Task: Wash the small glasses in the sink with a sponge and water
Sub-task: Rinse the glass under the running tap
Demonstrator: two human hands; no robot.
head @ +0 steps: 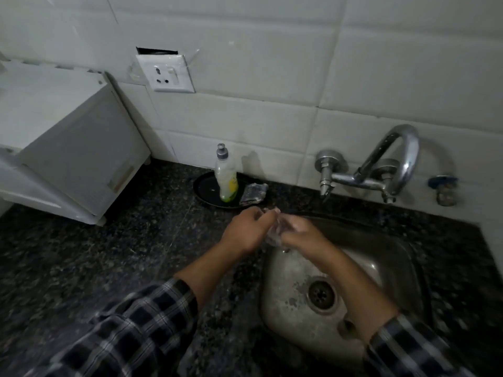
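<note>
At mid-frame, over the left rim of the sink (394,254), two hands hold one small glass (274,233).
Fingers of the left hand (245,232) and the right hand (302,235) are curled round it from both sides. Its long axis seems to run up-down in the frame, but blur hides the mouth. The tap (392,164) stands at the upper right, well apart, so I judge a rinse needs a move rightward; the right hand is nearer. No water stream shows. Whether a hand hides a sponge I cannot tell; a grey pad (253,194) lies beside the bottle (226,178).
</note>
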